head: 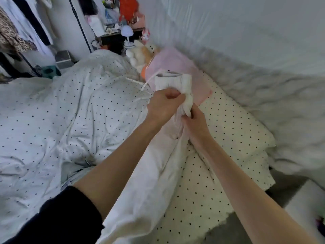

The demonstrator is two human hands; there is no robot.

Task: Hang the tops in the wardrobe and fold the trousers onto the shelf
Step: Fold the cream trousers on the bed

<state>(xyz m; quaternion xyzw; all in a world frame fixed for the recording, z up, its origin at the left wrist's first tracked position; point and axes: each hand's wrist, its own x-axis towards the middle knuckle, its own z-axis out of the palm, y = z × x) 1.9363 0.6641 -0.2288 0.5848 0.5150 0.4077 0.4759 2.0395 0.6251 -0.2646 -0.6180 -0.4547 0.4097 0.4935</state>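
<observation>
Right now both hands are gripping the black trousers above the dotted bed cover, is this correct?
Not quite: the trousers are white, not black. The head view shows both hands, left and right, gripping them near the ribbed waistband above the dotted bed cover.

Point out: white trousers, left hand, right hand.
white trousers [173, 81]: head view, on the ribbed waistband.
left hand [162, 104]: head view, on the back of the hand.
right hand [195, 123]: head view, on the back of the hand.
</observation>
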